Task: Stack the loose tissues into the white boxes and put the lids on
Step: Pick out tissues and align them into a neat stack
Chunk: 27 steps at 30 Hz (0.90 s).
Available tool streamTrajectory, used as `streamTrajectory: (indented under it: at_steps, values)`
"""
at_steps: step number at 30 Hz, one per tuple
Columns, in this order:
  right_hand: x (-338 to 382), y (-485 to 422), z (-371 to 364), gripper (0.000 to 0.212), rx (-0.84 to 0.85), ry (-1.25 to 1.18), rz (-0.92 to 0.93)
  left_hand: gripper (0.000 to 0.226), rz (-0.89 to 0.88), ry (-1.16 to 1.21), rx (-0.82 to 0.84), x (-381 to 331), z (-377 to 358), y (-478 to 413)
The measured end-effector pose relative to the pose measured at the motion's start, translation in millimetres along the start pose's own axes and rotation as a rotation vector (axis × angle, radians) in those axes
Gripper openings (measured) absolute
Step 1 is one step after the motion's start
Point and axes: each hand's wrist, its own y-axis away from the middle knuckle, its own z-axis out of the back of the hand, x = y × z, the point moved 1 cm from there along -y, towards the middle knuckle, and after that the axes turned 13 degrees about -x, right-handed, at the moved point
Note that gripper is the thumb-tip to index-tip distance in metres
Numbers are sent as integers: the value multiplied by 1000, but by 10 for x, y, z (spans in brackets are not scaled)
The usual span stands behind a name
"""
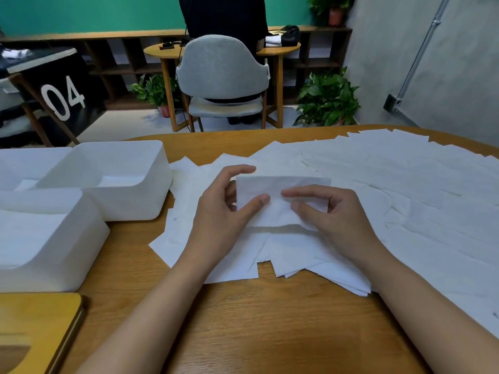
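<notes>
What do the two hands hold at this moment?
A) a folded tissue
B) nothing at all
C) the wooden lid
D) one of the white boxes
A: the left hand and the right hand both pinch a folded tissue between thumb and fingers, above the loose tissues spread on the table.

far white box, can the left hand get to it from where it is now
Probably yes. The far white box stands open-topped just left of the left hand, with only flat loose tissues between them. The hand does hold a folded tissue together with the right hand.
</notes>
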Motion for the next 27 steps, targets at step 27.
streamTrajectory:
  at_steps: [27]
  values:
    - [51, 51, 38, 14, 89, 12, 17, 6, -208, -105, 258, -200, 131, 32]
